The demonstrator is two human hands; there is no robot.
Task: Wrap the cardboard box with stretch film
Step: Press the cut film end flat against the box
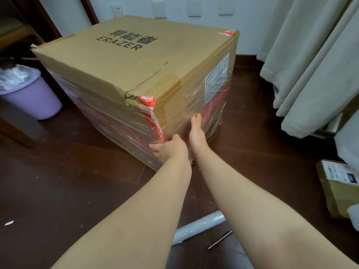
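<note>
Head view: we look down two bare forearms at a large cardboard box, which stands on a dark wooden floor close to a pale wall.
Film: clear stretch film bands the sides of the box. The top face looks bare.
Left hand: it is set on the near lower corner, with fairly straight fingers reaching round onto the left face and pressing. We cannot tell whether a loose end of film is caught under them.
Right hand: it lies flat on the right face, fingers straight and together, palm against the film.
Why: we judge that both hands are smoothing the film so it clings at the corner, one anchoring and the other pressing.
Roll: the film roll lies on the floor between the forearms, well apart from the box. That suggests winding is paused or finished.
Beside it: a thin metal rod.
Room: a lilac bin with a plastic liner stands left of the box, pale curtains hang at right, and a small labelled parcel sits on the floor below them.
</note>
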